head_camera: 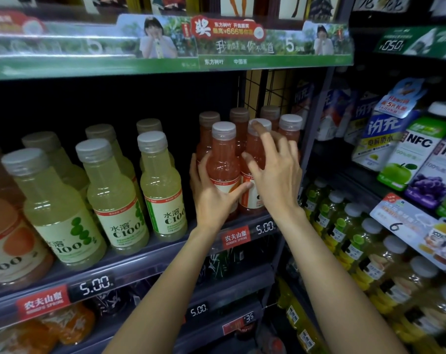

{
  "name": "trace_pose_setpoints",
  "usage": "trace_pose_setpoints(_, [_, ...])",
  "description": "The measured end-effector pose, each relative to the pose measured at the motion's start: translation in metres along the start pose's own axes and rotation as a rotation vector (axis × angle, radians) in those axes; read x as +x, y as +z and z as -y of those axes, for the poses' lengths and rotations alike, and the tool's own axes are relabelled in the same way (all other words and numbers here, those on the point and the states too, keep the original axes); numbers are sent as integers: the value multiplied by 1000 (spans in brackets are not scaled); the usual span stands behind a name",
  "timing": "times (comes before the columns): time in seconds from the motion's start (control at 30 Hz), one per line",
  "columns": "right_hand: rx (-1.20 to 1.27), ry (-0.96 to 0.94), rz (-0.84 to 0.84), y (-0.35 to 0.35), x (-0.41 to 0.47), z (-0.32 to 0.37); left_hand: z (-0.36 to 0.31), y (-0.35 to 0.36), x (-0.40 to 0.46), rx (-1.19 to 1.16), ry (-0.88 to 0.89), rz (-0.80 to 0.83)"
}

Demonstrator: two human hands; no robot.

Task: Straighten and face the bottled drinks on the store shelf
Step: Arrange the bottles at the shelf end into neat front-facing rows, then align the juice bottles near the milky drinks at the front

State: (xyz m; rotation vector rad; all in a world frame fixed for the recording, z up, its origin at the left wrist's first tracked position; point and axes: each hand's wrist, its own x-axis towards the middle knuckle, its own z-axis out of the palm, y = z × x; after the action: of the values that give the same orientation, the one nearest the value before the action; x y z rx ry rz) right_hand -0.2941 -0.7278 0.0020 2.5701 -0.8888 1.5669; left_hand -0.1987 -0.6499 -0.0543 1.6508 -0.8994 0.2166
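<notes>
Because it is full, the front pink juice bottle (223,162) at the shelf edge (140,254) should feel heavy, stiff and slick (best held at the labelled waist). Left hand (211,195) wraps it; right hand (275,172), fingers spread, touches its neighbour (255,154).

Upright pink bottles (223,159) — shelf's right end
</notes>
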Motion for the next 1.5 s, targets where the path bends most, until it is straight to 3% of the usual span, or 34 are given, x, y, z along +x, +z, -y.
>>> trace_pose_setpoints(0.17, [42,-3,46,-11,-8,2,-12,-9,-12,9,-69,46])
trace_pose_setpoints(0.4, [238,-96,10,-32,-43,22,-32,-66,-62,135,156,116])
trace_pose_setpoints(0.47, [320,-110,63,-33,-50,37,-33,-99,-70,178,291,68])
trace_pose_setpoints(0.57, [446,-116,99,-26,-57,65,-20,-148,-71,295,412,-177])
trace_pose_setpoints(0.63, [538,-93,149,-16,-61,85,-3,-179,-68,373,379,-362])
trace_pose_setpoints(0.7, [593,-56,215,-4,-62,101,13,-202,-64,352,261,-436])
trace_pose_setpoints(0.8, [628,5,282,12,-63,119,31,-226,-56,271,92,-371])
trace_pose_setpoints(0.97, [650,52,321,21,-63,131,41,-226,-48,277,-24,-174])
trace_pose_setpoints(1.13, [803,205,378,26,-58,132,54,-231,-39,-108,-159,-173])
trace_pose_setpoints(1.5, [693,37,298,29,-56,149,64,-226,-28,-24,-112,-130])
